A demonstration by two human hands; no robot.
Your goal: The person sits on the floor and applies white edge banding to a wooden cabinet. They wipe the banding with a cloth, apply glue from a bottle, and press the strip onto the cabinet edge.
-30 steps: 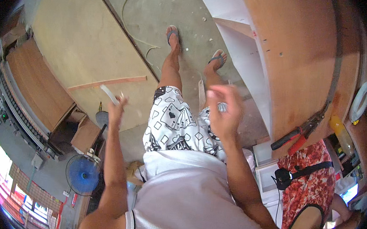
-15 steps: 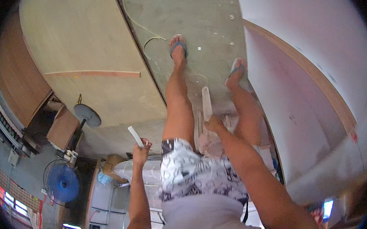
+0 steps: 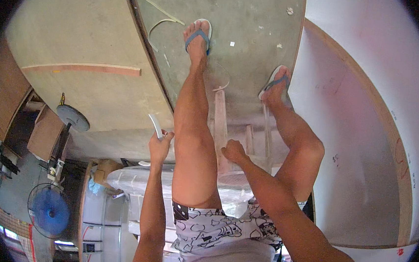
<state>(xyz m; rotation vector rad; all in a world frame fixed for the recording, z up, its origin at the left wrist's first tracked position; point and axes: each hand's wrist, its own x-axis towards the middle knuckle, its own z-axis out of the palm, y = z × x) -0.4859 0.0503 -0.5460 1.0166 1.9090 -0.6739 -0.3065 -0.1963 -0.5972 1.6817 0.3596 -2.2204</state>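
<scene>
My left hand (image 3: 159, 147) is closed round a thin, slightly curved white strip (image 3: 155, 126), which sticks up past the fingers beside my left knee. Between my legs my right hand (image 3: 235, 152) makes a fist; whatever it may hold is hidden. Behind that fist stands a stool-like wooden frame (image 3: 220, 117) of pale narrow bars. From this view I cannot tell whether the fist touches the frame.
A large pale board (image 3: 94, 28) lies at left, with a wooden strip (image 3: 91, 68) on it. At right stands a white curved panel (image 3: 362, 123) with a wooden edge. A thin cord (image 3: 153, 3) runs near my left foot. A blue fan (image 3: 49, 209) stands lower left.
The whole view has shifted, and my right knee appears more bent. My right hand sits slightly lower against the wooden frame. The white strip stays in my left hand.
</scene>
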